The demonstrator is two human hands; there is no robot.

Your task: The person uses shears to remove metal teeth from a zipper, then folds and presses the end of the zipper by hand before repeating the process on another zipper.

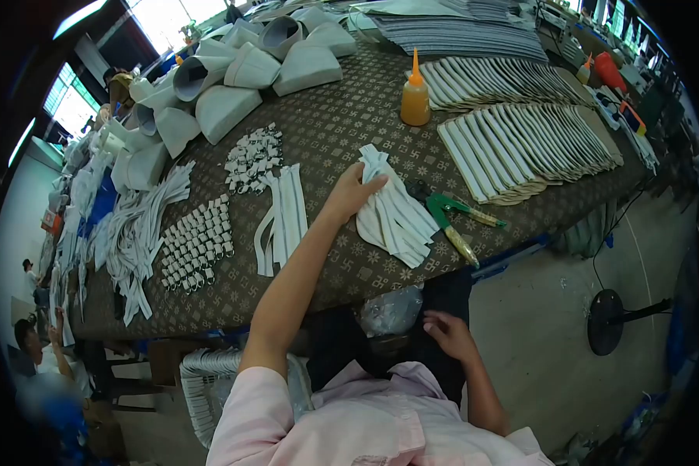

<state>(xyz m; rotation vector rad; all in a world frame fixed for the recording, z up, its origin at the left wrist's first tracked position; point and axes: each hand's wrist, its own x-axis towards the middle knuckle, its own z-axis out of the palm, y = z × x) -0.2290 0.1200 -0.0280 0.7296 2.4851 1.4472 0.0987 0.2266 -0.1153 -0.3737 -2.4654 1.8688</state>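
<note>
My left hand (355, 192) rests at the upper left edge of a bundle of white strips (400, 213) on the brown patterned cloth; its thumb lies over the strips, and its other fingers are partly hidden. Below the table edge, over my lap, my right hand (449, 334) hangs with its fingers apart and nothing in it. Just right of the bundle lies a green-handled tool (443, 206). Left of my forearm are more flat white strips (289, 210), a pile of small white pieces (254, 158) and rows of small looped pieces (198, 246).
An orange glue bottle (415, 101) stands upright behind the bundle. Rows of white-and-tan strips (528, 151) lie at the right. White curved shells (248, 70) are heaped at the back left. A person (46, 349) is at the far left; a black round base (604, 322) stands right.
</note>
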